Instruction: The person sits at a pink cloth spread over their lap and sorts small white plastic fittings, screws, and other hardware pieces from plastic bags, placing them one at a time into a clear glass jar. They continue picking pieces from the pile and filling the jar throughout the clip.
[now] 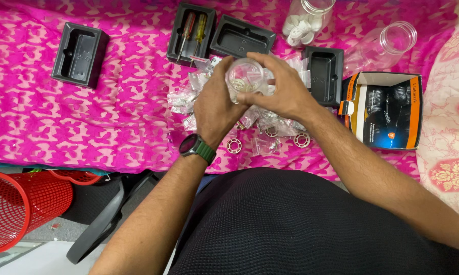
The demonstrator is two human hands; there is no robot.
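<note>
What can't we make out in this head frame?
- Clear jar, head view: lower part wrapped by left hand and right hand; contents too small to tell.
- Small bags: partly under the hands.
- Open box: dark contents unclear.
- Red basket: cut off at left edge.

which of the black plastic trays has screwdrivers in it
The black tray just left of top centre: it holds two screwdrivers, one red-handled, one yellow-handled. The other three black trays look empty.
</note>
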